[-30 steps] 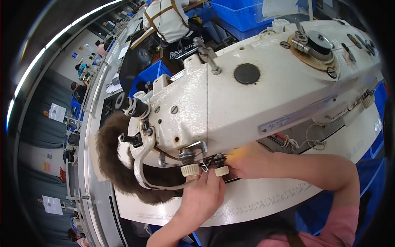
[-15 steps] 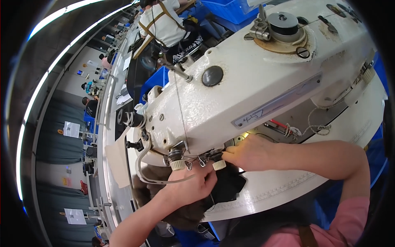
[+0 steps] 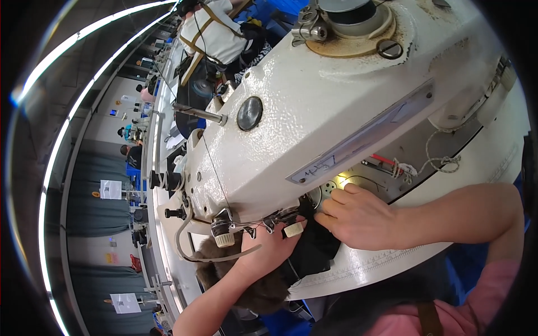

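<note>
The white industrial sewing machine (image 3: 314, 129) fills much of the view. My left hand (image 3: 268, 249) is under its tension knobs (image 3: 224, 238), on a bundle of dark fabric and brown fur; its fingertips are hidden. My right hand (image 3: 356, 218) is bent, fingers curled at the black fabric (image 3: 316, 249) beside the round lit plate (image 3: 330, 189); what they hold is hidden. The brown fur piece (image 3: 266, 291) hangs below my left wrist, partly covered by it.
The white curved table (image 3: 364, 269) carries a printed ruler along its front. A co-worker (image 3: 210, 33) in a white top sits beyond the machine, near a blue bin (image 3: 260, 11). Other people and workstations (image 3: 134, 140) line the left, before grey-green curtains (image 3: 95, 201).
The view has shifted closer over the machine arm. The fur has gone from a loop at the left to a bundle below my left hand, and more black fabric shows between my hands.
</note>
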{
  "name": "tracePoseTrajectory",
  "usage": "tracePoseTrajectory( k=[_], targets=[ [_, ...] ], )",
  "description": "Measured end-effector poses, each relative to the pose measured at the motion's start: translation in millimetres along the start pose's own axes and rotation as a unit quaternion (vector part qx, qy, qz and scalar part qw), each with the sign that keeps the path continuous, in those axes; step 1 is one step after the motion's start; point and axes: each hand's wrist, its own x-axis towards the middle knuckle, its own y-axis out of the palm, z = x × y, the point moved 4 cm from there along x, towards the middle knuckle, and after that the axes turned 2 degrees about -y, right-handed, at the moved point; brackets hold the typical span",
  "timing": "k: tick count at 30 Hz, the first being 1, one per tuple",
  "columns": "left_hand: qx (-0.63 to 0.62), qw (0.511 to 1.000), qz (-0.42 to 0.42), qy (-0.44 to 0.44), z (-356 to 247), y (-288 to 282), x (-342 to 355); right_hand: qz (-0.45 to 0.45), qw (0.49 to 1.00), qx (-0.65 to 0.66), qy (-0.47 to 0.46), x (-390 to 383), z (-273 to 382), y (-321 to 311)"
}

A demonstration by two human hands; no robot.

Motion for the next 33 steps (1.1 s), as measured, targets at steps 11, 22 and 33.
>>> tracePoseTrajectory(
  k=[11, 22, 33],
  targets=[
    [-0.061, 0.997, 0.016, -0.043, 12.5, 9.3, -6.7, 0.002, 0.996, 0.083, 0.028, 0.4, 2.9, 9.0],
    [-0.069, 0.993, 0.065, -0.064, 8.0, 14.8, 4.7, 0.046, 0.993, 0.093, -0.059, 4.9, -1.4, 9.5],
    [-0.091, 0.963, 0.242, 0.081, -14.1, -33.5, -3.3, 0.119, 0.984, 0.124, -0.033, 12.0, -19.7, 15.1]
  ],
)
